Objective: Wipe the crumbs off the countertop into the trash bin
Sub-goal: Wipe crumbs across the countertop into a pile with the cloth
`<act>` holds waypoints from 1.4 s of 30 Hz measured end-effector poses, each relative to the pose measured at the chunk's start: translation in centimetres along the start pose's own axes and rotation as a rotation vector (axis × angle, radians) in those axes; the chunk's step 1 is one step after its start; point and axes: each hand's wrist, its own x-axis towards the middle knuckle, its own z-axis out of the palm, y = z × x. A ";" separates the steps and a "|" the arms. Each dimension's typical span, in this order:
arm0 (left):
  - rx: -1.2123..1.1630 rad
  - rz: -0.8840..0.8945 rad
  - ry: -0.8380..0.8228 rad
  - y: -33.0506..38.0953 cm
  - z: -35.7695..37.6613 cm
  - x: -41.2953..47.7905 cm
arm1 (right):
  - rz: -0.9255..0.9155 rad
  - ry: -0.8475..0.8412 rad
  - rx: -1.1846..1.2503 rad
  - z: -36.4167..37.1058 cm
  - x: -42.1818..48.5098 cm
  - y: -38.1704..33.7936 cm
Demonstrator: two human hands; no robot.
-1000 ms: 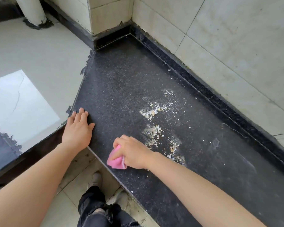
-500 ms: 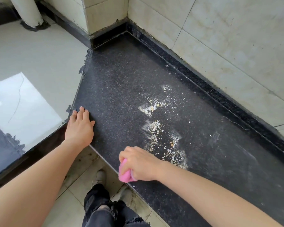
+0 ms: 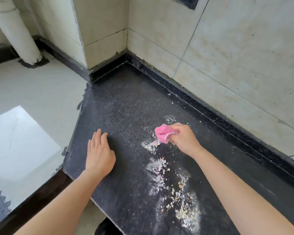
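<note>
From the head view, the right hand [image 3: 185, 139] has its fingers curled round a bunched pink cloth [image 3: 162, 133], which sits on the dark countertop [image 3: 122, 112] at the far end of the mess. The left hand [image 3: 98, 153] lies flat on the stone with fingers straight and close together, holding nothing, well clear of the mess. The crumbs [image 3: 187, 212] run in a pale, dusty trail from just beside the cloth toward the near edge, thickest close to that edge. Risk noted: the trash bin is nowhere in view, so a stroke toward the near edge would likely tip crumbs onto the floor rather than into it. The small wad of cloth covers less than the width of the trail and may leave streaks of powder, or push bits sideways toward the strip below the tiled wall [image 3: 227, 56], where a few specks already lie. Whether the cloth is damp cannot be judged. A dark shape [image 3: 105, 226] below the counter edge is cut off and cannot be identified. The thumb of the right hand is hidden.
</note>
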 end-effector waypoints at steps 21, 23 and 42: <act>0.005 0.167 0.107 4.0 2.3 18.6 | -0.253 0.216 -1.136 -0.3 27.3 0.4; 0.002 0.153 0.108 4.4 2.3 19.3 | -0.188 0.159 -1.184 -0.3 26.8 1.2; 0.029 0.095 0.080 5.0 2.4 19.9 | 0.296 0.043 -0.809 -5.0 19.8 3.7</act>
